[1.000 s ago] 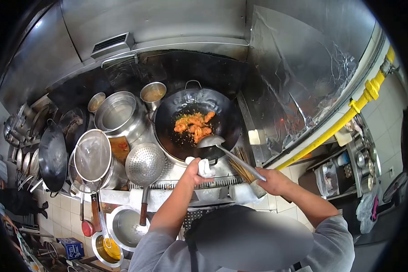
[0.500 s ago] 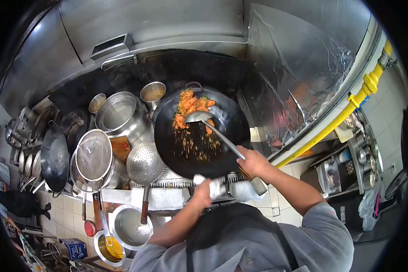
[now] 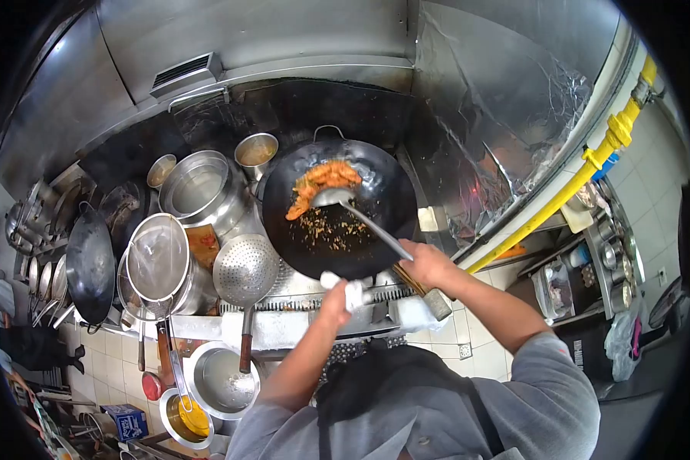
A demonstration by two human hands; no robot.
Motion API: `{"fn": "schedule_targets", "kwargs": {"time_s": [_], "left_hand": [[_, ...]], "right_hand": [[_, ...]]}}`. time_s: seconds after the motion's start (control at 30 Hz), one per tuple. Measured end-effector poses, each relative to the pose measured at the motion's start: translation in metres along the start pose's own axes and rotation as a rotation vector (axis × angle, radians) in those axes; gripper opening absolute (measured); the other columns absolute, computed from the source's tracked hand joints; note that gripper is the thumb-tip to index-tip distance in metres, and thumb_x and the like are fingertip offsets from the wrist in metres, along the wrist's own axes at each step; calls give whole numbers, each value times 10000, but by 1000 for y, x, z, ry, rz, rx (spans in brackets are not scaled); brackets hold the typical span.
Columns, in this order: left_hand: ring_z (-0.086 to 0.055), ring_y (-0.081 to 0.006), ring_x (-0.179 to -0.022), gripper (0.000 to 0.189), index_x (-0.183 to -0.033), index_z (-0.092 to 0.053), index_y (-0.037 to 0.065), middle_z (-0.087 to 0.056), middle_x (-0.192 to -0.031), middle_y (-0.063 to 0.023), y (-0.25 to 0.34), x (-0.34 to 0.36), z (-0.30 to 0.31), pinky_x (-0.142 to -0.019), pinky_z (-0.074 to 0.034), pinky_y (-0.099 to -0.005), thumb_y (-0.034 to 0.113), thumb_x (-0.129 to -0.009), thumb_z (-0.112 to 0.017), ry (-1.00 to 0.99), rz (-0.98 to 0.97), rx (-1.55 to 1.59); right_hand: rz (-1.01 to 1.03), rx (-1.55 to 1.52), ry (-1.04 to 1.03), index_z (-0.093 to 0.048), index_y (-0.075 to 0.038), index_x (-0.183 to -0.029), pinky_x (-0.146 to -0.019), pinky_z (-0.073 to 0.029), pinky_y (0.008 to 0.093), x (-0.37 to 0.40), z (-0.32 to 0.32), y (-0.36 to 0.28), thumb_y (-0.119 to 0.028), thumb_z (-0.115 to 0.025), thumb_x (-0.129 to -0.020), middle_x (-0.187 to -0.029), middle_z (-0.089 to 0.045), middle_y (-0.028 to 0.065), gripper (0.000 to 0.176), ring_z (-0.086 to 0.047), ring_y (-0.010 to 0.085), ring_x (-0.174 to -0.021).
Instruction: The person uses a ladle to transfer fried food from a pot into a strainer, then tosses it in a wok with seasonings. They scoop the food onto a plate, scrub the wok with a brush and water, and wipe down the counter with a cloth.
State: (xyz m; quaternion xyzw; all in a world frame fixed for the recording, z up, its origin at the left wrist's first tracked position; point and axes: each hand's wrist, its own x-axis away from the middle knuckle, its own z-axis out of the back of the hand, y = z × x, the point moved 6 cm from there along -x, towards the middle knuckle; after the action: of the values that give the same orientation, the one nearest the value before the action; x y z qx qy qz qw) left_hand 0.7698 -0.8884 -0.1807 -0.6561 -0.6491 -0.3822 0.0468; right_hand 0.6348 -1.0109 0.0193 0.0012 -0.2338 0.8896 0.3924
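A large black wok (image 3: pixel 360 253) holds orange-coated pieces of food (image 3: pixel 322 180) towards its back, with small crumbs strewn below them. My right hand (image 3: pixel 428 268) is wrapped round the handle of a metal ladle (image 3: pixel 333 197), whose bowl rests at the lower edge of the pieces. At the wok's near rim, my left hand (image 3: pixel 335 305) is closed on a white cloth (image 3: pixel 351 291). Whether the cloth also grips the rim or a handle cannot be made out.
Left of the wok stand a perforated skimmer (image 3: pixel 245 270), a mesh strainer (image 3: pixel 157 257), a big pot (image 3: pixel 199 188) and a second wok (image 3: pixel 90 264). A bowl of yellow liquid (image 3: pixel 192 418) is at lower left. A yellow pipe (image 3: pixel 590 165) runs along the right.
The wok has moved slightly up and is tilted differently. The orange pieces have gathered together in it. My left hand with the cloth has moved up and a little left.
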Motion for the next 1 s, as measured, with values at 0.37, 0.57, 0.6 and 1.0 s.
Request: {"fn": "schedule_targets", "kwargs": {"time_s": [0.37,0.57,0.6,1.0], "left_hand": [[-625,-255,-747,269,-934,-576,79,-640,-847,-72,50,25,-47,-715,-542,-466,216,-969,-348,32,99,-98],[-652,-271,-724,225,-1028,-549,43,-647,-908,-112,21,2,-16,-673,-571,-421,145,-943,-368,-30,11,10],[-658,-273,-751,219,-1059,-536,39,-646,-949,-126,1,15,-7,-695,-574,-433,124,-934,-378,68,-9,-15],[-615,-341,-877,232,-1056,-526,67,-624,-928,-119,57,-37,-10,-752,-526,-557,247,-917,-477,45,90,18]], "right_hand": [[124,-29,-169,-527,-79,-1245,-902,-458,444,94,47,-6,-205,-581,-816,-1101,-610,219,451,-569,401,-1027],[-21,34,-101,-473,-79,-1306,-926,-447,443,11,-4,-9,-233,-569,-836,-1125,-599,228,504,-564,404,-1041],[-56,39,-14,-460,-74,-1312,-915,-451,450,3,-2,-8,-234,-566,-838,-1112,-602,233,512,-569,407,-1030],[65,13,-110,-456,-29,-1314,-882,-475,432,86,44,27,-239,-585,-825,-1084,-615,230,547,-593,401,-969]]}}
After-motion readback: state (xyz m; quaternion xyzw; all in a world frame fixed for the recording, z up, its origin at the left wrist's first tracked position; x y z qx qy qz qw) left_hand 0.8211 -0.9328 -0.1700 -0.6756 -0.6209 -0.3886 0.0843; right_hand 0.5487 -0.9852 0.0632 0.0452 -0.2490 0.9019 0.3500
